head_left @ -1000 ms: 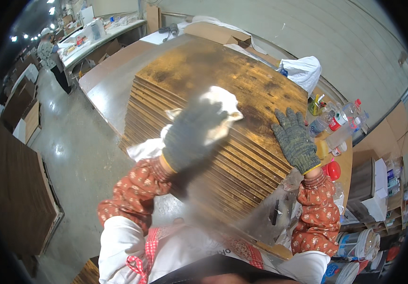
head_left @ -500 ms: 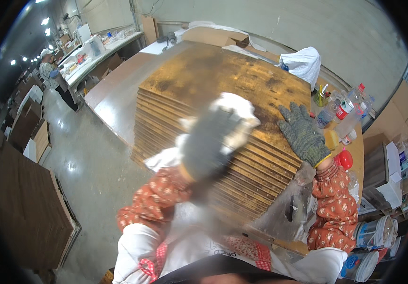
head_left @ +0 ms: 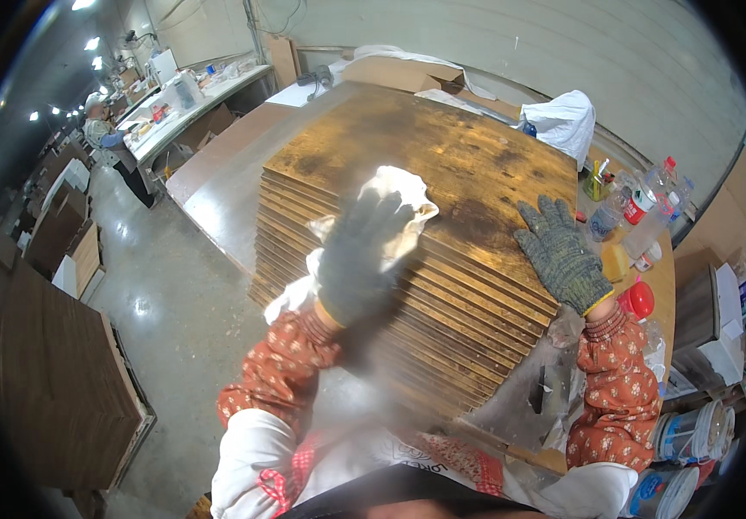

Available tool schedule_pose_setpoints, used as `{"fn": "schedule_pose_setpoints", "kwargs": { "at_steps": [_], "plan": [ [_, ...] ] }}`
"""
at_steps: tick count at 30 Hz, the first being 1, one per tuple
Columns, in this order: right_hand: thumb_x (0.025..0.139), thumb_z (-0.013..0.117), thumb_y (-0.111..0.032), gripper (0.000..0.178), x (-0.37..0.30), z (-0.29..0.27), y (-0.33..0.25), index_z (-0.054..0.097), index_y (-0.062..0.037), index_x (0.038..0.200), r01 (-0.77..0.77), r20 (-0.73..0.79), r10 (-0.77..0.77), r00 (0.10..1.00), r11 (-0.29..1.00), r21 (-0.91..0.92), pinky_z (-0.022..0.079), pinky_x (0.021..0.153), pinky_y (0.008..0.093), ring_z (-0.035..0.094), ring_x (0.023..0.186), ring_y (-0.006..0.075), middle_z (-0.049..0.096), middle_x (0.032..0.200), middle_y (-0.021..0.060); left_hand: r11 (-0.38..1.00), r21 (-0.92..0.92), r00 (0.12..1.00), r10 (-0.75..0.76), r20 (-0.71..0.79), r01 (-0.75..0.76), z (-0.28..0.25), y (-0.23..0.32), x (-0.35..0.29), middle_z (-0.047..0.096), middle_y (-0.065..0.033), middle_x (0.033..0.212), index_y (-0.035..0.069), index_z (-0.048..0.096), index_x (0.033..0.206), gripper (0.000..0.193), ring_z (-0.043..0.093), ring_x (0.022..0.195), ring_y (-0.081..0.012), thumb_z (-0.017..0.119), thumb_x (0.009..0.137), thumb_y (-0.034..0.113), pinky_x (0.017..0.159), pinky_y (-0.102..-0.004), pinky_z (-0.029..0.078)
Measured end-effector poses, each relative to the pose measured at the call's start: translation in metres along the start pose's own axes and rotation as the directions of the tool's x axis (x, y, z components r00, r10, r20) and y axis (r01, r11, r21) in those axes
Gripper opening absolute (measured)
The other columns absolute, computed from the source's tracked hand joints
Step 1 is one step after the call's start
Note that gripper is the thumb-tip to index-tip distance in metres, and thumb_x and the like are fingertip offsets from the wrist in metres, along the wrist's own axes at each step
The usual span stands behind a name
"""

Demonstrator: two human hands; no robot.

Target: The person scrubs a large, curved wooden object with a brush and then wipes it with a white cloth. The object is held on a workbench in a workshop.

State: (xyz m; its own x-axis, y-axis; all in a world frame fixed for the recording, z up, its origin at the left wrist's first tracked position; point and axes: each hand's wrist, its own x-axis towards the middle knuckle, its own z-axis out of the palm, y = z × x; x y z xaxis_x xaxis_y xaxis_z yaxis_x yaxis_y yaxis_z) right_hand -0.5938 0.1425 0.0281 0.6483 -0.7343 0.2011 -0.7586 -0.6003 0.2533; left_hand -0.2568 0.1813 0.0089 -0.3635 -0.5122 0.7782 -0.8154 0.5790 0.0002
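Mostly, the white cloth is hidden by the left hand; it sits near the front left edge of a stack of brown boards, poking out past the fingers, with another bit showing by the wrist; the hand wears a dark gray glove, lies flat over the cloth with its fingers out straight, and looks blurry. The right hand wears the same kind of glove; it rests at the right side of the top board with its fingers spread, and holds nothing; the two hands are well apart. The boards' front edges look like little steps.

Just past the right hand, things crowd the table; a green cup has pens standing in it; clear plastic bottles are bunched together, one with a red cap, and I can't tell how full they are; a yellow lump is next to a small jar; a red lid is nearer. Lower on the right are see-through buckets; what they hold is hard to tell. Behind the boards are a cardboard box and a white bundle; far left, a clear bin stands on a long bench, and a person stands beside the bench.
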Motion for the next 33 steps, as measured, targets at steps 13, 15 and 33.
{"fn": "schedule_pose_setpoints", "kwargs": {
  "at_steps": [13,15,33],
  "plan": [
    [0.103,0.049,-0.031,0.054,0.0,-0.003,-0.008,0.041,-0.0093,0.152,-0.192,0.091,0.183,0.979,0.976,0.103,0.027,0.12,0.052,0.034,0.144,0.0443,0.041,0.153,0.0259,0.989,0.118,0.986,-0.066,-0.156,0.085,0.038,0.041,-0.006,0.046,-0.0225,0.15,0.005,0.057,0.139,0.042,0.05,0.134,-0.0379,0.057,0.097,0.01,0.118,-0.0471,0.034],
    [0.101,0.052,-0.029,0.056,0.0,-0.003,-0.009,0.04,-0.0108,0.153,-0.135,0.038,0.13,0.991,0.981,0.142,0.027,0.12,0.0532,0.033,0.145,0.0447,0.04,0.153,0.0259,0.998,-0.067,0.991,0.029,0.129,-0.02,0.045,0.098,0.002,0.05,-0.0209,0.146,0.007,0.062,0.133,0.044,0.05,0.134,-0.0399,0.061,0.089,0.009,0.117,-0.052,0.036],
    [0.091,0.058,-0.012,0.051,0.001,-0.016,-0.011,0.055,-0.0137,0.142,-0.115,0.054,0.107,0.993,0.977,0.178,0.032,0.118,0.056,0.03,0.146,0.0482,0.036,0.159,0.0162,0.947,0.289,0.99,0.135,0.039,-0.141,0.073,0.148,-0.015,0.04,-0.0198,0.156,0.009,0.05,0.144,0.051,0.034,0.147,-0.0412,0.056,0.096,0.025,0.121,-0.0508,0.032]
  ]
}}
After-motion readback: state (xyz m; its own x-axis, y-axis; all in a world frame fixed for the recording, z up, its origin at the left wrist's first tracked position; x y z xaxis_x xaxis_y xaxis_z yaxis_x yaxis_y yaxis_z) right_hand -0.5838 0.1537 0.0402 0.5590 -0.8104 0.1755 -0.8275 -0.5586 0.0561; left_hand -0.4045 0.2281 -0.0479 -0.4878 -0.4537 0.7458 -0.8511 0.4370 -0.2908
